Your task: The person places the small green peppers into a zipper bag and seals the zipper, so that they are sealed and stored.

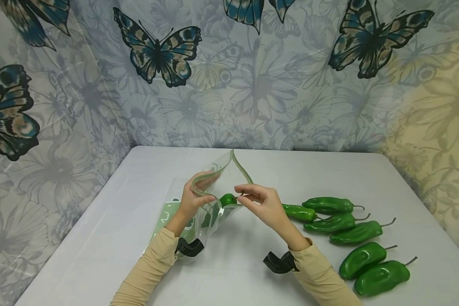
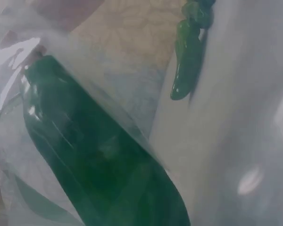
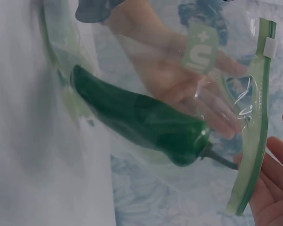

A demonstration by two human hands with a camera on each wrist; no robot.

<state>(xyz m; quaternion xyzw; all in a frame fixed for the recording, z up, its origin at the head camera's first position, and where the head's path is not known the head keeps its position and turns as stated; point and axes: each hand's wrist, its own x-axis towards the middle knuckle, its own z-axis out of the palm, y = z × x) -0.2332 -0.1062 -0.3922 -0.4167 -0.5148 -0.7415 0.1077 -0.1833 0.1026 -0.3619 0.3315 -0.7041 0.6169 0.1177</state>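
Note:
A clear zip bag (image 1: 214, 221) with a green-edged mouth and a green printed panel is held up over the middle of the table. The left hand (image 1: 195, 197) grips one side of its mouth, thumb on the near edge and fingers behind the film. At the opening, the right hand (image 1: 262, 204) pinches the thin stem of a green pepper (image 1: 227, 199) between thumb and fingers. Seen through the film in the right wrist view, that pepper (image 3: 141, 117) hangs inside the bag, stem toward the green zip strip (image 3: 254, 127) with its white slider.
Several more green peppers (image 1: 357, 233) lie on the white table (image 1: 99, 238) to the right, most with stems pointing right. The nearest pepper (image 1: 382, 278) is by the right forearm. A butterfly-patterned cloth (image 1: 260, 93) hangs behind the table.

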